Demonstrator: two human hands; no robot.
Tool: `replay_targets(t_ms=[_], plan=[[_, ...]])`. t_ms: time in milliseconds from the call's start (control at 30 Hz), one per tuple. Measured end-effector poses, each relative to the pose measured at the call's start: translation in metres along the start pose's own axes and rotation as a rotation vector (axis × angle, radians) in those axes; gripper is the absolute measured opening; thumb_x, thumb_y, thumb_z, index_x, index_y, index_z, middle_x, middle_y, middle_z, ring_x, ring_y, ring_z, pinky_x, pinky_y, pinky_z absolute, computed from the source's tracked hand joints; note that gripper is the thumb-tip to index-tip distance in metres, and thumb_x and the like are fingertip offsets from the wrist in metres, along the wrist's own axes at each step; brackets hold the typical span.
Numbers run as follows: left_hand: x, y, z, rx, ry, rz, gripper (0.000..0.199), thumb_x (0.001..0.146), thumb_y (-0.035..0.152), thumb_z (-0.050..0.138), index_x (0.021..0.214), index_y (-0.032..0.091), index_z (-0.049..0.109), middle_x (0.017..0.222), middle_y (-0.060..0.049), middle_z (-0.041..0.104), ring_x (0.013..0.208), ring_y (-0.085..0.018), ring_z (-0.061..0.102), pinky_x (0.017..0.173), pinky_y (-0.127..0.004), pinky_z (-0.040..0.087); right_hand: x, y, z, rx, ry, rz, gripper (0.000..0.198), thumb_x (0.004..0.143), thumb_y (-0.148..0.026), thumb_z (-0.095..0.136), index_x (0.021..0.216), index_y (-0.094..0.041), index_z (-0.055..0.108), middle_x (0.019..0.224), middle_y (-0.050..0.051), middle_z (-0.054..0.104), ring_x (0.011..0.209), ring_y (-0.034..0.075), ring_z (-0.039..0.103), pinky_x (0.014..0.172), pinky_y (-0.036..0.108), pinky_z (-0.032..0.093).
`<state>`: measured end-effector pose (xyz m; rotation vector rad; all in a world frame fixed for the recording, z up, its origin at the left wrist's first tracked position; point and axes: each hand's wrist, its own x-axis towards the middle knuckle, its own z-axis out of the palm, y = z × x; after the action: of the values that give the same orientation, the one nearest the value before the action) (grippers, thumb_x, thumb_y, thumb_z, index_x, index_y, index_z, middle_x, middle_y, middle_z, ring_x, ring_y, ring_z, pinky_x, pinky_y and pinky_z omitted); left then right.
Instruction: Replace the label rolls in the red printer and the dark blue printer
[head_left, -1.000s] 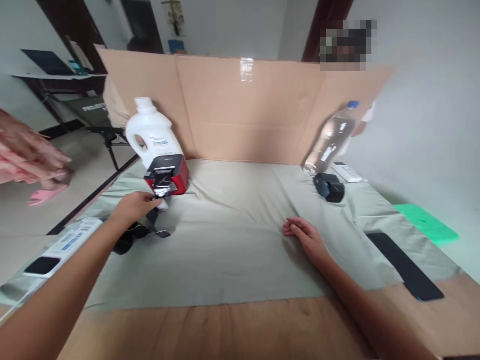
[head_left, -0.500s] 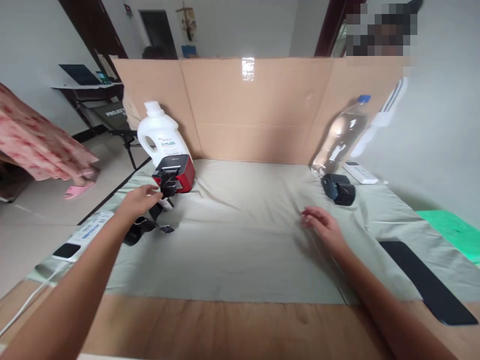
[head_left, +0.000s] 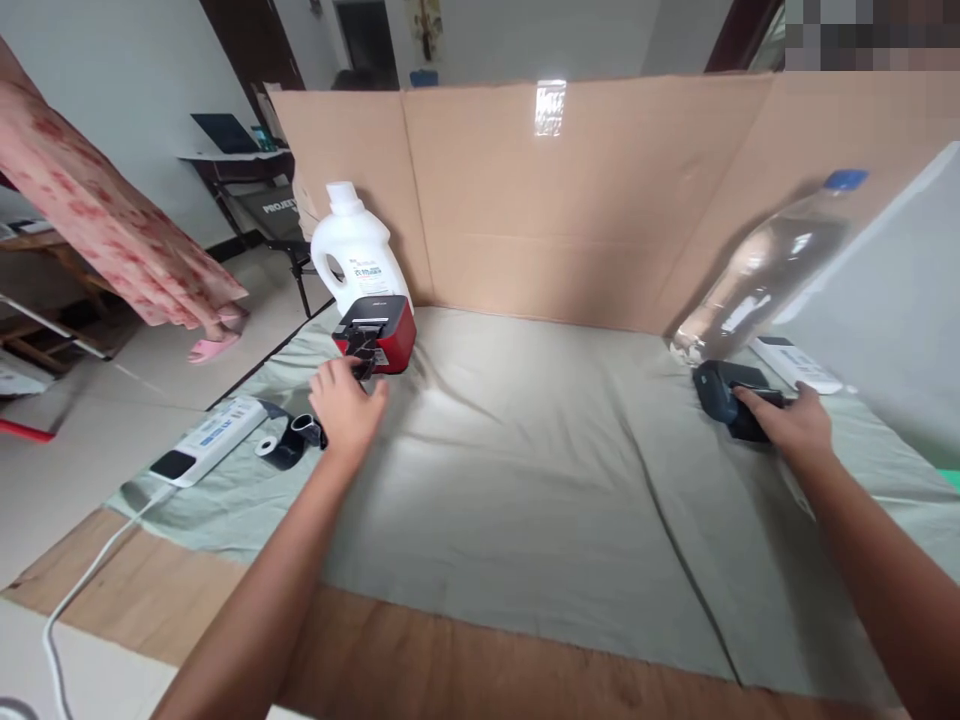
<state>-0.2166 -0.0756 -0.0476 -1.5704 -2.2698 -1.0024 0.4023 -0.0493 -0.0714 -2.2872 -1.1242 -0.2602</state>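
My left hand [head_left: 346,408] is open, thumb apart from the fingers, just in front of a red and black box-shaped device [head_left: 397,340] that looks like a small printer. A crumpled black strip [head_left: 364,345] hangs from its front, close to my fingertips; contact is unclear. Left of my wrist lie black rolls [head_left: 283,448], one with a white core. At the right, my right hand [head_left: 799,418] has its thumb and fingers closed on a dark, rounded device [head_left: 716,390] with a black block-like part. My hand hides some of it.
A white jug [head_left: 358,245] stands behind the red device. A clear bottle [head_left: 780,270] with a blue cap leans against the cardboard screen [head_left: 555,200]. White power strips [head_left: 210,440] lie at both sides, one with a cable. A person's patterned skirt [head_left: 127,210] shows at left.
My right hand has moved right from above the cloth and closed on the dark device. My left hand has turned and its fingers have spread near the black strip. The view has shifted.
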Motion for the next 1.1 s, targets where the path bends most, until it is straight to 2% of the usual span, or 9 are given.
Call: replay_targets(t_ms=[100,200,300,467,633,800,867,967,1100], plan=[[0.024,-0.03,-0.008,0.079,-0.147,-0.157,0.064,0.079,0.042,0.066,0.136,0.019,0.046,0.124,-0.016,0.066,0.125,-0.039,0.054,0.103,-0.056,0.038,-0.026,0.003,0.008,0.2,0.078,0.102,0.087,0.081,-0.053,0.068,0.148,-0.003,0.044,0.134,0.027,0.059,0.123,0.036,0.056,0.096,0.043,0.043],[0.033,-0.046,-0.011,0.145,-0.278,-0.176,0.05,0.083,0.049,0.061,0.126,0.024,0.057,0.109,-0.013,0.074,0.116,-0.038,0.062,0.103,-0.054,0.036,-0.038,0.001,0.01,0.281,0.097,0.088,0.082,0.082,-0.046,0.067,0.15,-0.008,0.042,0.135,0.024,0.06,0.128,0.036,0.054,0.104,0.044,0.04],[0.03,-0.048,-0.011,0.2,-0.265,-0.129,0.041,0.081,0.048,0.061,0.115,0.025,0.064,0.104,-0.013,0.075,0.109,-0.038,0.065,0.101,-0.052,0.037,-0.038,-0.003,0.008,0.253,0.032,0.05,0.088,0.081,-0.05,0.069,0.152,-0.008,0.04,0.142,0.025,0.054,0.132,0.037,0.051,0.105,0.044,0.039],[0.023,-0.046,-0.017,0.225,-0.268,-0.074,0.044,0.077,0.041,0.062,0.117,0.022,0.064,0.092,-0.014,0.076,0.1,-0.037,0.068,0.1,-0.053,0.037,-0.041,-0.011,0.002,0.155,-0.016,-0.017,0.107,0.074,-0.059,0.076,0.156,-0.006,0.031,0.147,0.029,0.046,0.136,0.034,0.046,0.098,0.043,0.041],[0.019,-0.045,-0.026,0.232,-0.273,-0.072,0.047,0.076,0.038,0.063,0.119,0.021,0.062,0.1,-0.016,0.074,0.105,-0.04,0.064,0.1,-0.055,0.037,-0.046,-0.018,-0.003,0.127,-0.046,0.01,0.121,0.066,-0.062,0.082,0.157,-0.007,0.025,0.143,0.032,0.047,0.13,0.037,0.049,0.09,0.047,0.042],[-0.002,-0.015,-0.031,0.083,-0.01,0.083,0.05,0.084,0.035,0.058,0.132,0.02,0.054,0.13,-0.018,0.062,0.13,-0.039,0.049,0.104,-0.053,0.034,-0.048,-0.029,-0.01,0.079,-0.1,0.034,0.129,0.061,-0.061,0.084,0.157,-0.005,0.019,0.137,0.036,0.047,0.123,0.041,0.051,0.084,0.047,0.039],[-0.017,0.003,-0.026,-0.01,0.0,0.176,0.045,0.088,0.033,0.054,0.13,0.02,0.055,0.132,-0.015,0.061,0.128,-0.036,0.051,0.104,-0.049,0.034,-0.053,-0.039,-0.015,0.057,-0.097,0.04,0.129,0.058,-0.058,0.086,0.156,-0.004,0.021,0.136,0.037,0.045,0.123,0.043,0.05,0.085,0.047,0.039],[-0.043,0.029,-0.01,-0.152,-0.146,0.376,0.035,0.091,0.029,0.05,0.124,0.02,0.059,0.125,-0.011,0.066,0.12,-0.03,0.057,0.105,-0.046,0.035,-0.077,-0.068,-0.024,0.087,-0.068,-0.03,0.124,0.057,-0.053,0.087,0.153,-0.002,0.027,0.132,0.036,0.047,0.123,0.044,0.049,0.09,0.046,0.04],[-0.063,0.043,0.006,-0.274,-0.428,0.652,0.035,0.094,0.028,0.049,0.126,0.021,0.061,0.123,-0.009,0.07,0.117,-0.026,0.062,0.106,-0.043,0.038,-0.14,-0.127,-0.034,0.239,-0.108,-0.215,0.119,0.056,-0.052,0.083,0.151,-0.004,0.03,0.124,0.024,0.052,0.116,0.04,0.05,0.097,0.047,0.041]])
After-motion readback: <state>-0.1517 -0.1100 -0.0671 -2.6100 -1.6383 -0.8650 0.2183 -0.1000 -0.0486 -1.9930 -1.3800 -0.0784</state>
